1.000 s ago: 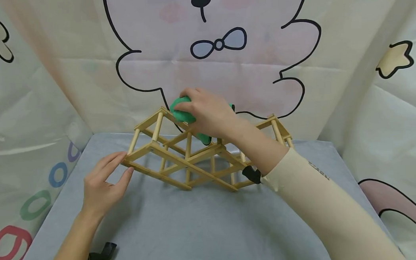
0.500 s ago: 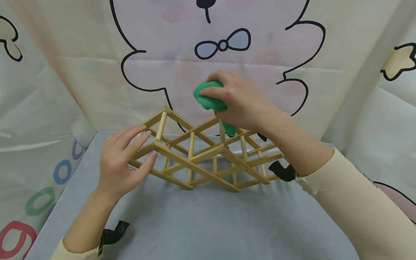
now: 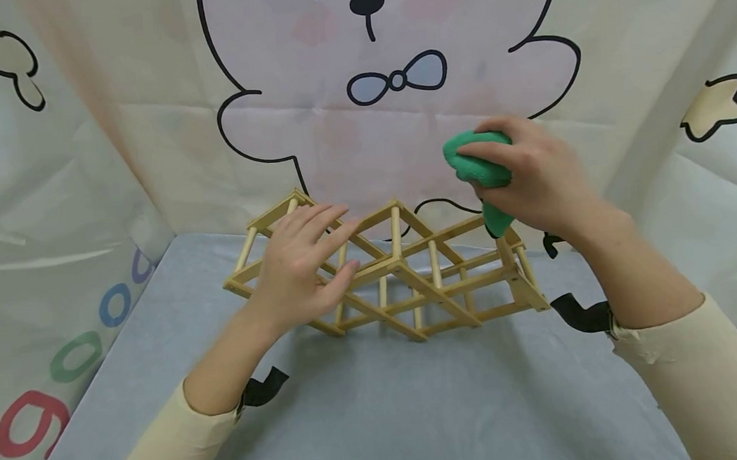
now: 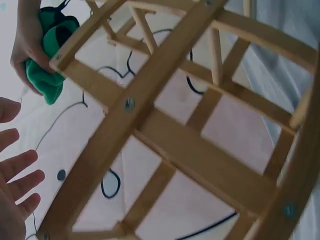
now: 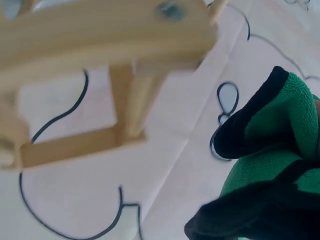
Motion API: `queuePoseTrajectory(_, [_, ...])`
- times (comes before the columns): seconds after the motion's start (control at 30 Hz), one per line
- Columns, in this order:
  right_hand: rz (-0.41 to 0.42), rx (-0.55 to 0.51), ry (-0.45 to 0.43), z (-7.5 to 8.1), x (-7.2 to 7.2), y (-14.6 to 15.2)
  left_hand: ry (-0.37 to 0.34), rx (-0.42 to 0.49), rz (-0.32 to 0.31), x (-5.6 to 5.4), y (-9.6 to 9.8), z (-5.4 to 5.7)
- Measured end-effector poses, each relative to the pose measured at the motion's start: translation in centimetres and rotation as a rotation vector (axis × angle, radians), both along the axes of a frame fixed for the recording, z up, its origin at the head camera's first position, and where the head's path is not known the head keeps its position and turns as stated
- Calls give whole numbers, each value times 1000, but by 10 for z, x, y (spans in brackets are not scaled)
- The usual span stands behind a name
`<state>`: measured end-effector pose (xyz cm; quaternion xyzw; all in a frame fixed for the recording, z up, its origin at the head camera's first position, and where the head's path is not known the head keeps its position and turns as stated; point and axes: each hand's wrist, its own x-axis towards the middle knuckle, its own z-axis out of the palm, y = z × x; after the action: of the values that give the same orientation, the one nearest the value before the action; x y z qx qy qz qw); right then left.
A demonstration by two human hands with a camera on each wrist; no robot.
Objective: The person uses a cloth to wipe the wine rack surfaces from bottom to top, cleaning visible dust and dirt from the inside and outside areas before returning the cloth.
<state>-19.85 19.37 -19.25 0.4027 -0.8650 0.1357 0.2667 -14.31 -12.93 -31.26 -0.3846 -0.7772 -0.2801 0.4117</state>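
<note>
A wooden lattice rack (image 3: 396, 232) of crossed slats and round dowels stands across the table. Screw heads show on its slats (image 4: 110, 130) in the left wrist view. Over its left half is my left hand (image 3: 298, 273), fingers extended and holding nothing; a gap shows between those fingertips and the nearest slat in the left wrist view. My right hand (image 3: 539, 177) grips a bunched green cloth (image 3: 474, 157) with black edging above the rack's right end. Folds of that cloth (image 5: 265, 170) fill the right side of the right wrist view, its lower part dark.
A pale blue-grey cloth (image 3: 380, 412) covers the table. Behind it hangs a light sheet (image 3: 312, 135) printed with a cartoon animal, and similar sheets close off both sides. Black straps (image 3: 581, 313) stick out at the wrists.
My right hand has carried the green cloth rightward, from over the rack's middle to its right end. The left hand has left the rack's left corner and moved right over it.
</note>
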Motion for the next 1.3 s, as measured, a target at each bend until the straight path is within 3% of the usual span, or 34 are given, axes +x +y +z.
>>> queuePoseTrajectory(0.33, [-180, -5, -49, -14, 7, 62, -69, -171, -12, -3, 46, -8])
queuePoseTrajectory(0.53, [-239, -12, -91, -35, 12, 94, -84, -219, -18, -3, 58, -15])
queuePoseTrajectory(0.77, [-307, -22, -112, -67, 21, 127, -43, -243, -13, -5, 72, -25])
queuePoseTrajectory(1.07, [-374, -12, -185, -109, 31, 155, 26, -321, 87, 0, 86, -30])
queuePoseTrajectory(1.3, [-426, -13, -241, -129, 41, 168, 74, -399, 201, 5, 90, -26])
